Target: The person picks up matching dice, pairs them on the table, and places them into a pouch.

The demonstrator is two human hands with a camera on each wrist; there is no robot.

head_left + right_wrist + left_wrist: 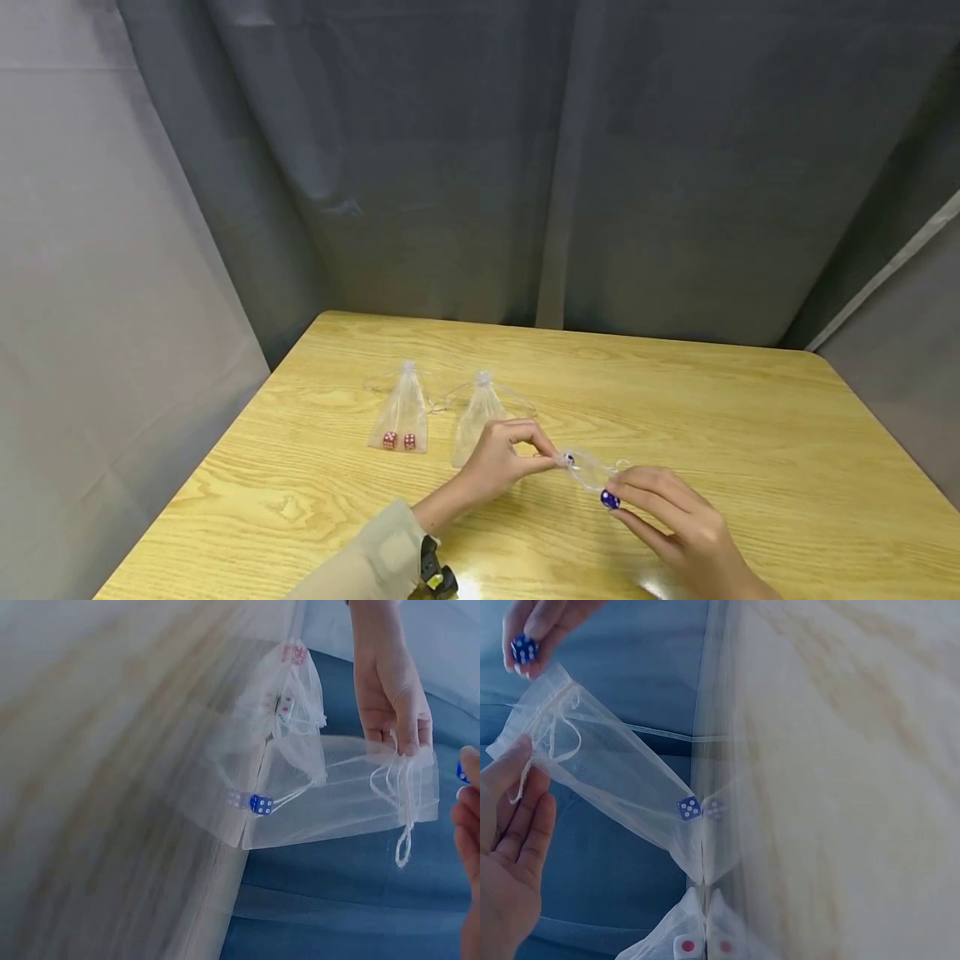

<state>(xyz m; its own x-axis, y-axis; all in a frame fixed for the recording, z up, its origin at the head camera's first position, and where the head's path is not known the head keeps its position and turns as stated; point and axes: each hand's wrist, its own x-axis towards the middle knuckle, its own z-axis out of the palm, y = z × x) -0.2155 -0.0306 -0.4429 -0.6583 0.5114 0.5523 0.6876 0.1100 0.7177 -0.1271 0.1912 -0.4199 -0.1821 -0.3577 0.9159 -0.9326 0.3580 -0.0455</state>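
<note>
My left hand (498, 454) pinches the rim of a sheer white drawstring pouch (604, 754), whose mouth gapes toward the right. Between thumb and fingertips, my right hand (675, 521) holds a blue die (610, 499) with white pips, close beside that mouth. Another blue die (689, 808) lies inside at the pouch's bottom, seen through the mesh in both wrist views. The pouch stands upright, its base at the tabletop, with loose drawstring loops (403, 844) hanging near its top.
Left of the hands, a closed mesh pouch (405, 408) holds two red dice (390, 440). Beside it lies a second closed pouch (478, 417), partly behind my left hand; a white die with a red pip (688, 946) shows in it. All rest on a wood-grain table (750, 417), curtains behind.
</note>
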